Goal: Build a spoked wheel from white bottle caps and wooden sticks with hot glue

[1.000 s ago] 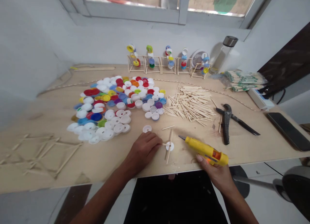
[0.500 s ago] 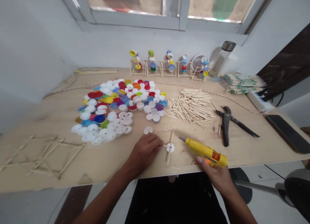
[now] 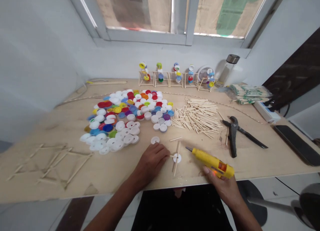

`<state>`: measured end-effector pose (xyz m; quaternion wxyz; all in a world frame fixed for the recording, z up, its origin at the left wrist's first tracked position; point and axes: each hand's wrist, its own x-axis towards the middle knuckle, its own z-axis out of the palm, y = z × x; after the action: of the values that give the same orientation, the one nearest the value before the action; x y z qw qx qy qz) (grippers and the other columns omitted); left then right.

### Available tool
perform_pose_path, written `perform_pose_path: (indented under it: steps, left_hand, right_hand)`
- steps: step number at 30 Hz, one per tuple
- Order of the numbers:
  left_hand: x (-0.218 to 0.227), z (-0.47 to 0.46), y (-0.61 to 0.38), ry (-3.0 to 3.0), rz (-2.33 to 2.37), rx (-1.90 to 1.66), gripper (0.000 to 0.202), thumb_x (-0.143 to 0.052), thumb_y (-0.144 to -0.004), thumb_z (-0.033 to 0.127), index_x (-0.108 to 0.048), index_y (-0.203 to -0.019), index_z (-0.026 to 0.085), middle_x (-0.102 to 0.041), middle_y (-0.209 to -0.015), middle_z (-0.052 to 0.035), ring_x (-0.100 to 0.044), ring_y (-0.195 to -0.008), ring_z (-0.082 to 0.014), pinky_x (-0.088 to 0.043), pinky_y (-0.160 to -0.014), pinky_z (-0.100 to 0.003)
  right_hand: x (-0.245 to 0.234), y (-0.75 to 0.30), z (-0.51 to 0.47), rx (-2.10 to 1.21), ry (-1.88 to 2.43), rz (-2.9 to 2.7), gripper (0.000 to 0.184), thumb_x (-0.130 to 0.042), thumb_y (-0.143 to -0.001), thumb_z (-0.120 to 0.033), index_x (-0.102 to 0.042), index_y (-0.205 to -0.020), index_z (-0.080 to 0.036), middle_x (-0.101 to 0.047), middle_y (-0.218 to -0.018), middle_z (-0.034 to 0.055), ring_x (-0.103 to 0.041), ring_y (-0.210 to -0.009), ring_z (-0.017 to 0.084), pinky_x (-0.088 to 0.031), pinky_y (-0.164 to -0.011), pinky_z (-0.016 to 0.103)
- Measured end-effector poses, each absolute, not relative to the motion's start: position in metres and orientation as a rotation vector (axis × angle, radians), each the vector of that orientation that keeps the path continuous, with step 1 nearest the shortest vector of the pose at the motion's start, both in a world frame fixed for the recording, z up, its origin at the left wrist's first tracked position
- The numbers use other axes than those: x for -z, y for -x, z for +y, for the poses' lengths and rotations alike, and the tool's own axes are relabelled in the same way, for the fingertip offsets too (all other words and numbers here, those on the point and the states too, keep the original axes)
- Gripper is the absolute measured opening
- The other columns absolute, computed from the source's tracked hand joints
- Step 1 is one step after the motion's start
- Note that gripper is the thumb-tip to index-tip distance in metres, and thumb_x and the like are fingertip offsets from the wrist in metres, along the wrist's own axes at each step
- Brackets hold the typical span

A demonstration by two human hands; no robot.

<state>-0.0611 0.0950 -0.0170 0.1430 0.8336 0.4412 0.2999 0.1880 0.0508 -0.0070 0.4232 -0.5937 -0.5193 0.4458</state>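
My left hand [image 3: 153,160] rests on the table with its fingers pinched on a short wooden stick [image 3: 172,156]. That stick's free end reaches a small white disc [image 3: 179,156] with a hole in the middle. Another stick [image 3: 175,168] lies lengthwise across the disc. In my right hand [image 3: 221,185] is a yellow glue gun [image 3: 207,158], its nozzle pointing left, a little apart from the sticks. A white bottle cap [image 3: 155,140] lies just beyond my left fingers, and a loose stick [image 3: 175,139] beyond the disc.
Many coloured bottle caps [image 3: 117,109] cover the left middle; a stick pile [image 3: 197,116] lies right of them. Stick frames [image 3: 53,161] lie at left. Pliers-like cutters [image 3: 233,134] and a phone [image 3: 297,144] are at right. Several cap-and-stick models [image 3: 161,77] stand along the wall.
The view has tilted up a little, so everything sits lower in the picture. Both hands keep their holds, and the glue gun and sticks show hardly any movement on the table.
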Motion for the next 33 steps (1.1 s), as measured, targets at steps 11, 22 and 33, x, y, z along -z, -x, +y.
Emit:
perform_pose_path:
  steps: [11,22,33]
  left_hand:
    - [0.0176,0.0942,0.0595,-2.414,1.300,-0.856,0.020,-0.042,-0.089,0.018,-0.057,-0.076,0.020,-0.063,-0.078,-0.0035,-0.054,-0.074,-0.0164,-0.044,-0.072,-0.032]
    - [0.0139,0.0908,0.0597,-2.414,1.306,-0.849,0.016,-0.045,-0.088,0.019,-0.061,-0.086,0.021,-0.067,-0.084,-0.0036,-0.058,-0.080,-0.0176,-0.045,-0.074,-0.033]
    - [0.0104,0.0871,0.0603,-2.420,1.360,-0.871,0.018,-0.046,-0.088,0.019,-0.060,-0.077,0.020,-0.064,-0.075,-0.0030,-0.058,-0.074,-0.0170,-0.045,-0.069,-0.032]
  right_hand:
    - [0.0053,-0.1855,0.0526,-1.118,1.454,-1.296,0.034,-0.068,-0.075,-0.046,-0.071,-0.089,-0.015,-0.072,-0.076,0.0059,-0.066,-0.067,0.021,-0.055,-0.061,0.028]
    - [0.0075,-0.1827,0.0521,-1.094,1.472,-1.250,0.039,-0.067,-0.073,-0.052,-0.070,-0.084,-0.014,-0.068,-0.069,0.0047,-0.061,-0.060,0.018,-0.052,-0.054,0.025]
    - [0.0036,-0.1850,0.0532,-1.171,1.419,-1.259,0.037,-0.068,-0.074,-0.048,-0.071,-0.089,-0.014,-0.070,-0.074,0.0063,-0.063,-0.065,0.019,-0.055,-0.061,0.028]
